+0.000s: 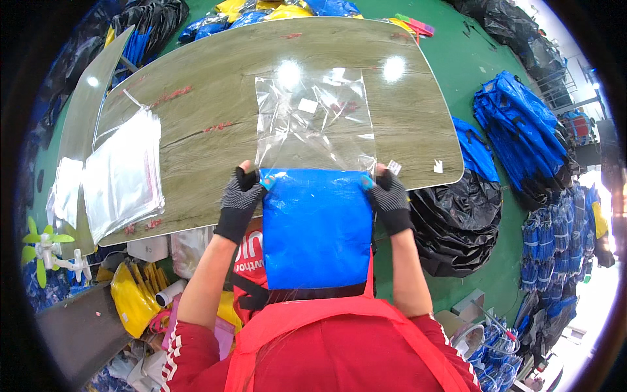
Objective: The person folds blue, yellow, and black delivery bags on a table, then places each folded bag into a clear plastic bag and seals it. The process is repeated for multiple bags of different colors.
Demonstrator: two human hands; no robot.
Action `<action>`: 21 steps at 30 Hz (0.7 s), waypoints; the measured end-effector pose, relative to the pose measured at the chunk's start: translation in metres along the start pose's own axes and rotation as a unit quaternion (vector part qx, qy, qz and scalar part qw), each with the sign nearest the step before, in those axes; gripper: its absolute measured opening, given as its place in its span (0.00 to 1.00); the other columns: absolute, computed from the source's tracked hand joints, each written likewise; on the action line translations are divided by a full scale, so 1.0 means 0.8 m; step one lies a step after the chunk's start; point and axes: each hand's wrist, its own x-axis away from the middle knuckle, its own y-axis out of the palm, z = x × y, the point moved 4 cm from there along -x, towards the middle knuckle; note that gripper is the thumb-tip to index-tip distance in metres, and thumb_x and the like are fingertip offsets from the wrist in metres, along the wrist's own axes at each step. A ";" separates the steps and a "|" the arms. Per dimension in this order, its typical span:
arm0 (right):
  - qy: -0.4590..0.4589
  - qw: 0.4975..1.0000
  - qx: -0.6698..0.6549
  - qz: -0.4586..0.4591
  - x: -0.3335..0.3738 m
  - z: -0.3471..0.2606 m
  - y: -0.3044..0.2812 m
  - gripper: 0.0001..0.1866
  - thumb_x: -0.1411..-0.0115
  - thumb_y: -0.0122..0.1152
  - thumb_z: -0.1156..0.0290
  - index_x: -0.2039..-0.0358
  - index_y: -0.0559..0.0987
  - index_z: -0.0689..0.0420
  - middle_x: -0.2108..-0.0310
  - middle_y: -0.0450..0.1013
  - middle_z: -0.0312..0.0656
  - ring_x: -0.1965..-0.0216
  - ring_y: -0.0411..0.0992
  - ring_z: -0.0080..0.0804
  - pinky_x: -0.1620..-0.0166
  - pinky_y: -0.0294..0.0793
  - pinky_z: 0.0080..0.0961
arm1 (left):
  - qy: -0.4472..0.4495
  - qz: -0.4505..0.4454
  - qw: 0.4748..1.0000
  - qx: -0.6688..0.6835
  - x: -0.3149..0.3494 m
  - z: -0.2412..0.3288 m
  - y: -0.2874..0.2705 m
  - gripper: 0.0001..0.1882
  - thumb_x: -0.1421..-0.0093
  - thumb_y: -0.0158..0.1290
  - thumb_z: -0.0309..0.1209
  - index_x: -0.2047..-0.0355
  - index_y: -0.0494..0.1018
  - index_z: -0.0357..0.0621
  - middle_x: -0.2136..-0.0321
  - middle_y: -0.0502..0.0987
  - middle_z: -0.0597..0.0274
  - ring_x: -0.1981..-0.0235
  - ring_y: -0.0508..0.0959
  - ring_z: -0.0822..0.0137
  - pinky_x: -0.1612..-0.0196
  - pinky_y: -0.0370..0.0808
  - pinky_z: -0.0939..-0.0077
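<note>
A folded blue plastic sheet hangs between my two gloved hands over the table's near edge. Its upper edge meets the mouth of a clear plastic bag, which lies flat on the wood-look table with a small white label on it. My left hand pinches the sheet's upper left corner. My right hand pinches the upper right corner. Both wear dark fingerless gloves with grey dots. Whether the sheet's edge is inside the bag's mouth I cannot tell.
A stack of clear bags lies at the table's left end, near a small green fan. Black bundles and blue bundles stand on the green floor to the right. Yellow folded pieces sit below the table's left side.
</note>
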 end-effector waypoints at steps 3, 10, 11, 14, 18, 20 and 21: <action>0.029 0.993 0.110 -0.019 0.011 0.013 0.018 0.23 0.47 0.65 0.51 0.65 0.77 0.60 0.73 0.77 0.46 0.70 0.76 0.39 0.65 0.72 0.32 | -0.038 -0.053 0.997 -0.045 0.012 -0.016 0.029 0.31 0.46 0.62 0.42 0.47 0.68 0.39 0.57 0.76 0.58 0.57 0.75 0.67 0.52 0.72 0.71; 0.144 0.977 -0.126 -0.090 0.169 0.011 0.044 0.42 0.54 0.75 0.55 0.43 0.67 0.60 0.51 0.72 0.48 0.49 0.71 0.38 0.45 0.68 0.35 | -0.105 -0.072 0.992 0.015 0.136 -0.020 0.018 0.37 0.45 0.59 0.47 0.42 0.62 0.37 0.50 0.72 0.51 0.51 0.72 0.63 0.46 0.67 0.70; 0.120 0.979 -0.139 -0.084 0.177 0.005 0.044 0.41 0.54 0.74 0.55 0.43 0.67 0.60 0.52 0.73 0.48 0.50 0.71 0.38 0.46 0.70 0.35 | -0.049 -0.101 0.993 0.034 0.150 -0.020 0.022 0.35 0.42 0.57 0.46 0.42 0.62 0.37 0.50 0.72 0.52 0.51 0.72 0.64 0.46 0.67 0.70; 0.213 0.962 -0.149 -0.089 0.173 0.011 0.050 0.38 0.51 0.70 0.49 0.46 0.71 0.61 0.57 0.76 0.50 0.58 0.76 0.39 0.54 0.75 0.35 | -0.130 -0.022 0.991 -0.009 0.177 -0.046 0.018 0.29 0.38 0.53 0.42 0.43 0.63 0.36 0.51 0.73 0.51 0.52 0.73 0.63 0.48 0.68 0.71; 0.212 0.969 0.006 -0.130 0.149 0.022 0.050 0.33 0.47 0.64 0.44 0.55 0.77 0.62 0.69 0.78 0.50 0.66 0.78 0.35 0.61 0.76 0.31 | -0.136 -0.103 0.937 -0.304 0.155 -0.042 0.003 0.22 0.37 0.52 0.37 0.47 0.68 0.38 0.55 0.76 0.53 0.55 0.75 0.65 0.52 0.70 0.71; 0.177 0.974 0.034 -0.138 0.146 0.023 0.048 0.31 0.46 0.62 0.44 0.57 0.78 0.62 0.74 0.77 0.48 0.70 0.78 0.34 0.64 0.75 0.31 | -0.188 -0.178 0.963 -0.080 0.128 -0.024 -0.008 0.21 0.37 0.52 0.35 0.46 0.67 0.40 0.58 0.77 0.56 0.56 0.76 0.65 0.51 0.71 0.71; 0.138 0.980 0.041 -0.138 0.145 0.021 0.047 0.30 0.45 0.62 0.44 0.58 0.78 0.61 0.76 0.77 0.46 0.71 0.78 0.33 0.65 0.75 0.30 | -0.155 -0.134 0.977 -0.055 0.104 -0.012 -0.019 0.20 0.36 0.51 0.35 0.46 0.66 0.43 0.61 0.77 0.59 0.59 0.77 0.66 0.52 0.73 0.72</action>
